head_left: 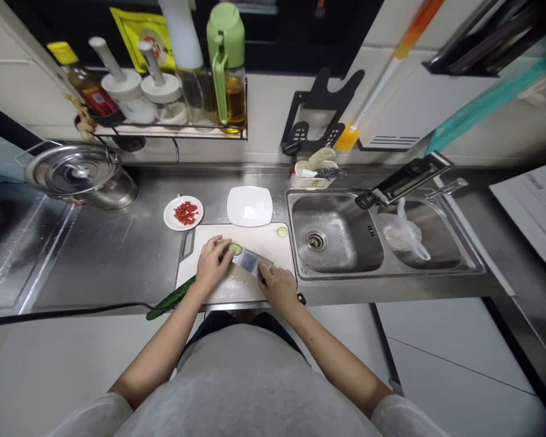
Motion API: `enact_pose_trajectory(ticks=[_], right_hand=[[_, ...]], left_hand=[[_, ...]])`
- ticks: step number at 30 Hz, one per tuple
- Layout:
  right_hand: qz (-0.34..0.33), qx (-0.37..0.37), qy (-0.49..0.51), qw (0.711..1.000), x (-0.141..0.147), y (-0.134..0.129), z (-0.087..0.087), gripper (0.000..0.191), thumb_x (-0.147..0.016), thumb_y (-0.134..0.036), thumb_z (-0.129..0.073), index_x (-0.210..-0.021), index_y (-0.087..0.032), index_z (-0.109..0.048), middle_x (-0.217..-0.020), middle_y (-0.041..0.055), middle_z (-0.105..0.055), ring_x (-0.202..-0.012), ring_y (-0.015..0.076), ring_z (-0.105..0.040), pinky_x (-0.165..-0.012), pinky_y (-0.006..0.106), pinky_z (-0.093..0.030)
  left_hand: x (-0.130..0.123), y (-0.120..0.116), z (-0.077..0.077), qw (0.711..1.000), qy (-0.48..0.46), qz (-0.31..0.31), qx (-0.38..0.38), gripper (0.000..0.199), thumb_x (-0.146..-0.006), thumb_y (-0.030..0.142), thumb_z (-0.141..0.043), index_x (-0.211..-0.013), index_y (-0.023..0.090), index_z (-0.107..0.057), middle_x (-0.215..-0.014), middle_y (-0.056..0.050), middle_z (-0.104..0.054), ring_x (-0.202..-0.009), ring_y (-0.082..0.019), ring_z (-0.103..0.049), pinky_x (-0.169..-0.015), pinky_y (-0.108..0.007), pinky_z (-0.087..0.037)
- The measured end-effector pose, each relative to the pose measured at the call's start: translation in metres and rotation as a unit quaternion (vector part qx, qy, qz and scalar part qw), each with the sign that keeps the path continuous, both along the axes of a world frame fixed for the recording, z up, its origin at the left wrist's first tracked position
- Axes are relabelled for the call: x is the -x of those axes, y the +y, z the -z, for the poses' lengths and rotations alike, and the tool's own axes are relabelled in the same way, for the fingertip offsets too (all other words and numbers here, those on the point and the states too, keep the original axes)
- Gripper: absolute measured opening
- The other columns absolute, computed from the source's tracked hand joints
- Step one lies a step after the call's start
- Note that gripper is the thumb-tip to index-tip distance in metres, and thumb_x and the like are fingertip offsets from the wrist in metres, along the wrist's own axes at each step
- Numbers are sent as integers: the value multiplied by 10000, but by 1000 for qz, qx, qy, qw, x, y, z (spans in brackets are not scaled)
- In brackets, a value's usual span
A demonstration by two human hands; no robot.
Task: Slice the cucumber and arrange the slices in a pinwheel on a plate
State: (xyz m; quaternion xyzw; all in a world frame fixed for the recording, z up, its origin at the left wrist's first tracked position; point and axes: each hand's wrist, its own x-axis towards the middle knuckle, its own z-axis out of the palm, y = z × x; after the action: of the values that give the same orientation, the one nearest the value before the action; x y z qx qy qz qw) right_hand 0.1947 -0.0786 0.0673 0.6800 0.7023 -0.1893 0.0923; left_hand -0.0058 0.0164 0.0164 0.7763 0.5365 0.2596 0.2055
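Far left, a steel pot (113,193) with a shiny domed lid (79,171) sits on the brushed steel counter (100,255). Above it, a narrow wire-edged shelf (141,130) carries bottles and white-lidded jars, ending with a green-topped oil jug (226,67). Small round white plate (168,216) next, smooth, with chopped red bits (185,212) heaped in the middle. Below it, a long dark-green cucumber (170,300), bumpy skin, lies slanted at the counter's front edge, partly behind the left forearm. Left hand (213,262) is over the pale flat board (243,292), fingers and thumb closed on a cucumber piece (235,249), pale round cut face showing; how much of it sits under the hand, I can't tell. The knife (248,261), broad flat metal blade, lies angled across the board right beside that piece. Squarish white plate (249,206), rounded corners, glossy, is just behind the board. Right hand (278,288) is clamped on the knife's handle end, fingers wrapped, one finger up against the blade. Pale green cucumber end (282,232) at the board's far right corner. Then the steel double sink (346,243), wet left basin, crumpled translucent plastic bag (403,233) in the right one.
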Motion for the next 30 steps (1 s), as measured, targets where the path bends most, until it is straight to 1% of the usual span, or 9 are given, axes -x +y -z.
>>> enact_pose_trajectory(ticks=[3, 6, 10, 13, 19, 22, 24, 27, 30], right_hand=[[-5, -9, -5, 1000, -1, -2, 2, 520, -959, -365, -453, -1447, -193, -403, -1057, 148, -652, -1008, 254, -573, -832, 335, -350], [-11, -11, -11, 1000, -3, -3, 2, 522, -952, -357, -475, -1444, -201, -404, -1044, 146, -649, -1004, 255, -563, -829, 337, -345], [-20, -10, -15, 1000, -6, -3, 3, 499, -960, -317, -455, -1443, -203, -404, -1037, 143, -645, -999, 247, -553, -831, 334, -333], [-27, -13, -15, 999, -8, -2, 4, 490, -960, -303, -454, -1437, -201, -415, -1030, 141, -642, -985, 246, -552, -826, 334, -326], [-27, -20, -24, 999, -10, 0, 3, 497, -947, -310, -491, -1429, -203, -427, -1028, 134, -638, -982, 249, -549, -818, 339, -328], [-28, -14, -24, 999, -12, 1, 1, 507, -940, -310, -511, -1428, -205, -424, -1031, 133, -640, -979, 251, -557, -819, 342, -335], [-23, -8, -27, 999, -13, 0, 0, 506, -937, -306, -519, -1423, -199, -428, -1027, 132, -644, -979, 254, -565, -820, 344, -342], [-7, 3, -32, 999, -17, -2, -1, 488, -941, -315, -514, -1407, -189, -445, -1027, 134, -651, -994, 252, -578, -829, 341, -351], [8, 6, -32, 999, -21, -5, 1, 465, -951, -338, -489, -1391, -186, -463, -1044, 133, -657, -1006, 246, -591, -839, 336, -356]], left_hand=[[-6, 6, -5, 999, 37, 28, -3, 323, -872, 416, -560, -1136, 271, -677, -1308, -92, -552, -1193, -296, -503, -1027, -487, -411], [-9, 8, -7, 998, 49, 37, 8, 277, -852, 391, -584, -1076, 268, -692, -1269, -89, -575, -1203, -303, -484, -1037, -501, -392], [-10, 11, -7, 997, 62, 35, 42, 302, -843, 405, -595, -1096, 259, -673, -1282, -99, -572, -1213, -311, -472, -1034, -516, -372], [-9, 15, -9, 994, 69, 56, 65, 269, -845, 403, -596, -1071, 277, -668, -1264, -84, -587, -1200, -303, -485, -1043, -538, -332], [-13, 23, -14, 992, 49, 67, 95, 148, -805, 333, -629, -928, 252, -637, -989, -36, -671, -997, -246, -581, -1018, -492, -341], [-15, 27, -14, 992, 36, 1, 117, 90, -826, 298, -583, -884, 250, -632, -858, -14, -683, -887, -223, -611, -966, -451, -372], [-14, 32, -12, 988, 27, -88, 125, 113, -836, 292, -558, -902, 255, -643, -850, -16, -697, -883, -225, -624, -934, -431, -382], [-8, 42, -5, 967, 12, -207, 151, 170, -833, 287, -543, -960, 270, -655, -849, -14, -713, -892, -231, -639, -899, -414, -390], [-3, 50, 5, 947, 1, -262, 185, 203, -809, 282, -552, -980, 272, -660, -827, -18, -722, -902, -245, -644, -895, -430, -384]])
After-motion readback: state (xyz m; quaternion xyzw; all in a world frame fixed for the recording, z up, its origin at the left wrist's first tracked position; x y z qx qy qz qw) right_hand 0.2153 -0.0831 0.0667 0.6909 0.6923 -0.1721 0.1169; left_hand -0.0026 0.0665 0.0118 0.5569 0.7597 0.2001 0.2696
